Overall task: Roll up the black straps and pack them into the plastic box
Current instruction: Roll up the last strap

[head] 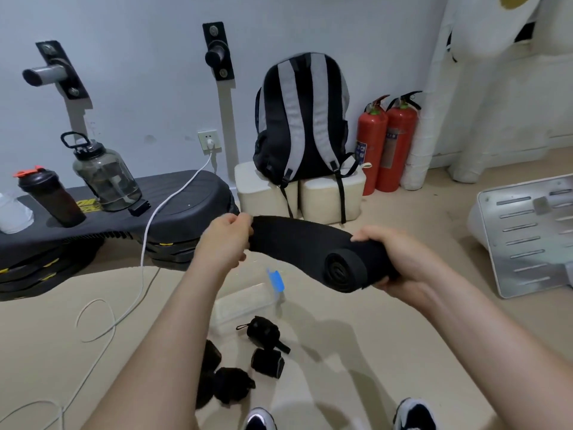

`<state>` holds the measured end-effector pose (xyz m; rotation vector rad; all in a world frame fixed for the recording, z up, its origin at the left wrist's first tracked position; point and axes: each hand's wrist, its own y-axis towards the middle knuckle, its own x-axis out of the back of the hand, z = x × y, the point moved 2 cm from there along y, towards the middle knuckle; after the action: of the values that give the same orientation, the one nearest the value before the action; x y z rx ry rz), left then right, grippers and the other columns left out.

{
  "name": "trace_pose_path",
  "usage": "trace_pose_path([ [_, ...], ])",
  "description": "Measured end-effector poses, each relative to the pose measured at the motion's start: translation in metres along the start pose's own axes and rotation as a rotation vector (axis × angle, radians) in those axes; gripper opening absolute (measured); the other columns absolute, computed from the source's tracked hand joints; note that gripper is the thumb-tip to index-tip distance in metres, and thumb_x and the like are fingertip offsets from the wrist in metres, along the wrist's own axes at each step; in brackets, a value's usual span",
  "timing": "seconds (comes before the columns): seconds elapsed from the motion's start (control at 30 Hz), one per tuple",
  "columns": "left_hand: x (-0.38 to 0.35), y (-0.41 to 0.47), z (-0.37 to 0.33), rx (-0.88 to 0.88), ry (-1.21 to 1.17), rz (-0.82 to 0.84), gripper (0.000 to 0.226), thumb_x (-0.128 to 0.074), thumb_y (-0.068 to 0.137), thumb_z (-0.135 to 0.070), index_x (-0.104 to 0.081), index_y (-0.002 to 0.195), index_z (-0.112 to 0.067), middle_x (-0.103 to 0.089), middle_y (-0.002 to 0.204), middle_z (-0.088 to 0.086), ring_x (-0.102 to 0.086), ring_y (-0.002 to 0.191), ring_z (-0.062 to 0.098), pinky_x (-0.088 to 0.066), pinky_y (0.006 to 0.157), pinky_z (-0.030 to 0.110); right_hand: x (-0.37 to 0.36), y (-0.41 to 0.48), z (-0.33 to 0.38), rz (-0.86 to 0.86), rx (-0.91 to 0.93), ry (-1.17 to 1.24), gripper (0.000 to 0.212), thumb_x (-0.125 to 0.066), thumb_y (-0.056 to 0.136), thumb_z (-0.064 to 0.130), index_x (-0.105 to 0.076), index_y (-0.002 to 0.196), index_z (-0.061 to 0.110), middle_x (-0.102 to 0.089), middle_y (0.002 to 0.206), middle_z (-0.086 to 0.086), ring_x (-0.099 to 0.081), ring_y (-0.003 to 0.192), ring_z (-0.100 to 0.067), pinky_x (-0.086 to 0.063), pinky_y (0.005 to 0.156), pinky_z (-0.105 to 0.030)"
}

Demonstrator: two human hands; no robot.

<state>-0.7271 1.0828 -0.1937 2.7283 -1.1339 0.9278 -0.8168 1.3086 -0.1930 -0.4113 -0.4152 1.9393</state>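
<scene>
- Stretching between outreached arms, the black strap [297, 240] is held at 12 o'clock of the plastic box [238, 305].
- Its roll is gripped by the right hand [403, 262], its loose end pinched by the left hand [226, 240].

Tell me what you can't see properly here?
Head view:
- plastic box: see-through and blurry, contents unclear.
- black strap: its end hidden inside the left hand.
- rolled strap: partly behind the left forearm.
- white container: cut off by the left edge.
</scene>
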Motion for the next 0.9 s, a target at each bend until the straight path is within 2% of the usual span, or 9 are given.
trace_pose_path([
  [0.1, -0.024, -0.053, -0.018, 0.093, 0.073, 0.788, 0.090, -0.019, 0.095, -0.074, -0.074, 0.084, -0.003, -0.076, 0.086, 0.015, -0.061, 0.060, 0.017, -0.041, 0.056, 0.024, -0.003, 0.001, 0.001, -0.007, -0.031, 0.139, 0.008, -0.064, 0.083, 0.013, -0.061, 0.075, 0.013, -0.058, 0.062, -0.002, -0.051, 0.040, -0.011, -0.029, 0.031, -0.017],
  [0.17, -0.048, -0.069, -0.016, 0.089, -0.055, 1.036, 0.102, -0.009, 0.083, -0.085, -0.072, 0.107, -0.009, -0.075, 0.105, 0.015, -0.071, 0.081, 0.020, -0.051, 0.065, 0.025, -0.006, 0.000, 0.002, 0.000, -0.008, 0.195, 0.006, -0.064, 0.083, 0.014, -0.062, 0.079, 0.011, -0.058, 0.065, -0.004, -0.052, 0.041, -0.012, -0.032, 0.031, -0.018],
  [0.27, -0.069, -0.063, -0.018, 0.139, -0.525, 0.933, 0.080, -0.021, 0.088, -0.078, -0.060, 0.132, -0.024, -0.068, 0.126, 0.010, -0.066, 0.111, 0.024, -0.056, 0.088, 0.040, -0.008, -0.003, 0.005, 0.020, 0.085, 0.245, 0.007, -0.064, 0.086, 0.015, -0.065, 0.087, 0.008, -0.064, 0.072, -0.008, -0.060, 0.053, -0.018, -0.041, 0.036, -0.022],
  [0.4, -0.075, -0.055, -0.019, 0.224, -0.814, 0.685, 0.042, -0.054, 0.094, -0.045, -0.066, 0.121, -0.015, -0.072, 0.114, 0.010, -0.069, 0.095, 0.025, -0.059, 0.074, 0.038, -0.016, -0.005, 0.003, 0.151, 0.219, 0.132, 0.008, -0.062, 0.088, 0.010, -0.069, 0.089, 0.006, -0.065, 0.080, -0.014, -0.063, 0.068, -0.024, -0.047, 0.051, -0.028],
  [0.5, -0.074, -0.052, -0.022, 0.226, -1.030, 0.588, 0.046, -0.068, 0.087, -0.028, -0.063, 0.125, -0.002, -0.068, 0.120, 0.023, -0.068, 0.106, 0.036, -0.057, 0.090, 0.052, -0.024, -0.009, 0.001, 0.217, 0.279, 0.046, 0.012, -0.062, 0.090, 0.006, -0.067, 0.101, 0.006, -0.067, 0.087, -0.013, -0.064, 0.074, -0.022, -0.049, 0.058, -0.032],
  [0.57, -0.072, -0.048, -0.022, 0.164, -1.050, 0.517, 0.042, -0.068, 0.090, -0.021, -0.062, 0.125, 0.002, -0.066, 0.122, 0.026, -0.065, 0.112, 0.041, -0.051, 0.098, 0.059, -0.024, -0.011, 0.002, 0.248, 0.303, 0.006, 0.011, -0.064, 0.090, 0.006, -0.064, 0.100, 0.010, -0.067, 0.088, -0.012, -0.064, 0.074, -0.022, -0.048, 0.061, -0.036],
  [0.73, -0.063, -0.040, -0.024, -0.014, -0.900, 0.359, 0.023, -0.065, 0.091, -0.002, -0.065, 0.114, -0.003, -0.074, 0.108, 0.015, -0.071, 0.103, 0.032, -0.057, 0.090, 0.046, -0.027, -0.013, 0.001, 0.239, 0.287, -0.054, 0.035, -0.072, 0.085, 0.005, -0.047, 0.109, 0.015, -0.064, 0.090, -0.009, -0.063, 0.066, -0.016, -0.046, 0.050, -0.028],
  [0.8, -0.058, -0.040, -0.027, -0.097, -0.810, 0.309, 0.024, -0.066, 0.090, 0.000, -0.066, 0.113, -0.006, -0.076, 0.104, 0.009, -0.072, 0.101, 0.027, -0.058, 0.085, 0.039, -0.029, -0.012, 0.001, 0.229, 0.263, -0.052, 0.040, -0.074, 0.084, 0.006, -0.053, 0.118, 0.013, -0.067, 0.098, -0.011, -0.067, 0.070, -0.017, -0.049, 0.052, -0.028],
  [0.9, -0.052, -0.042, -0.031, -0.231, -0.678, 0.295, 0.025, -0.069, 0.089, -0.001, -0.068, 0.113, -0.007, -0.076, 0.104, 0.006, -0.072, 0.099, 0.022, -0.058, 0.081, 0.031, -0.030, -0.006, 0.000, 0.180, 0.260, -0.062, 0.026, -0.073, 0.083, 0.006, -0.066, 0.108, 0.004, -0.070, 0.091, -0.012, -0.069, 0.074, -0.020, -0.056, 0.060, -0.034],
])
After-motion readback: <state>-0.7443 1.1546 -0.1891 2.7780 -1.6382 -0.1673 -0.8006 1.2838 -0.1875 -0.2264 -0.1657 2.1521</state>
